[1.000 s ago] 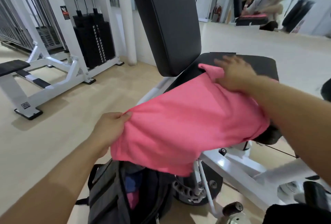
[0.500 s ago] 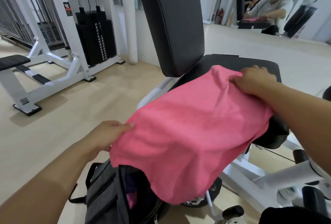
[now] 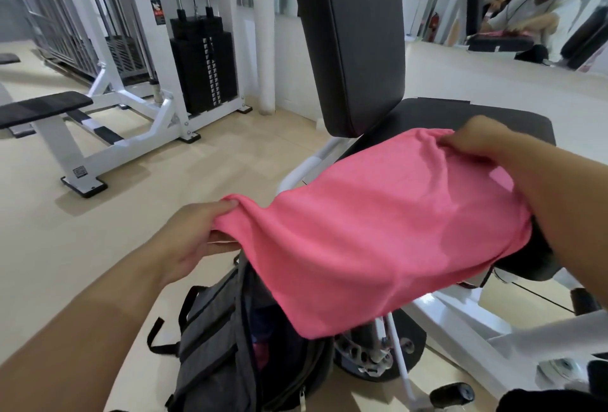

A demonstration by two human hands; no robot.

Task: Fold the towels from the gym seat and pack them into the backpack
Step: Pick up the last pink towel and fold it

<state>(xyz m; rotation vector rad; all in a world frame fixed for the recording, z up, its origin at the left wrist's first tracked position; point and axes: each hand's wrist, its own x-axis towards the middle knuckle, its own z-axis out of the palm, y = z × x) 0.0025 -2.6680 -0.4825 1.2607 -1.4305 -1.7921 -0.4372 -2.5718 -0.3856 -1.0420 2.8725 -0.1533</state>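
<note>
A pink towel [image 3: 378,234] hangs stretched between my hands, partly over the front of the black gym seat [image 3: 477,115]. My left hand [image 3: 194,237] pinches its near left corner above the floor. My right hand [image 3: 477,138] grips the far right edge over the seat. Below the towel a grey backpack [image 3: 214,352] stands open on the floor, with something pink and something blue showing inside it. The towel's lower edge hangs over the backpack's opening.
The seat's upright black backrest [image 3: 352,33] rises just behind the towel. The machine's white frame [image 3: 467,322] and a black handle [image 3: 454,393] lie at lower right. A weight-stack machine [image 3: 204,66] and a bench [image 3: 42,109] stand at left. A mirror [image 3: 513,3] is behind.
My right hand has gone from lying on the towel on the seat to gripping its far edge and lifting it. The towel now hangs more stretched between both hands.
</note>
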